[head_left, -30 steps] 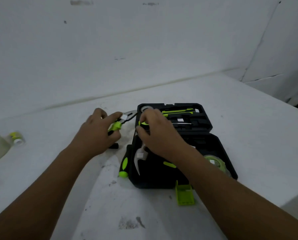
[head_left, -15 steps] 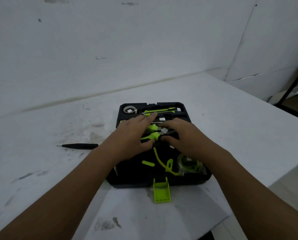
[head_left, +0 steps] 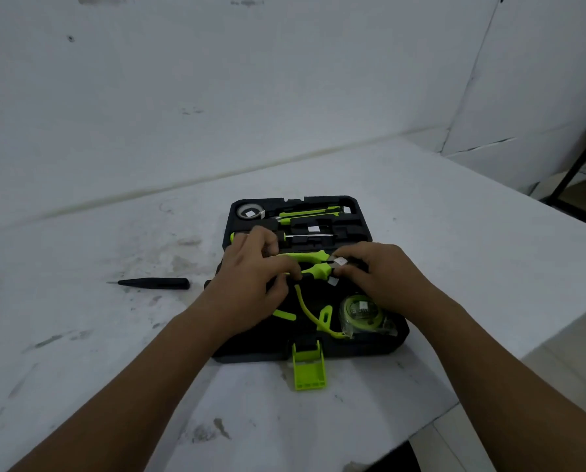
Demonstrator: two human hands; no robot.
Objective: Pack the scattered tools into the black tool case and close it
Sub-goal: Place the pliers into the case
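Two hands, left hand [head_left: 247,284] and right hand [head_left: 383,274], fingers curled round lime-handled pliers [head_left: 310,258] in open black tool case [head_left: 369,347].

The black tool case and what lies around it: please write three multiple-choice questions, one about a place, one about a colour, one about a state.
1. Where is the black pointed tool with respect to the case?
A. inside it
B. on the table, to its left
C. on top of it

2. What colour is the latch at the near edge of the case?
A. bright green
B. red
C. white

3. The case is:
A. closed and latched
B. closed but unlatched
C. open

Answers
1 B: the tool lies on the white tabletop, apart from the case.
2 A: the latch hanging at the front is bright green.
3 C: the tools inside are in plain view.
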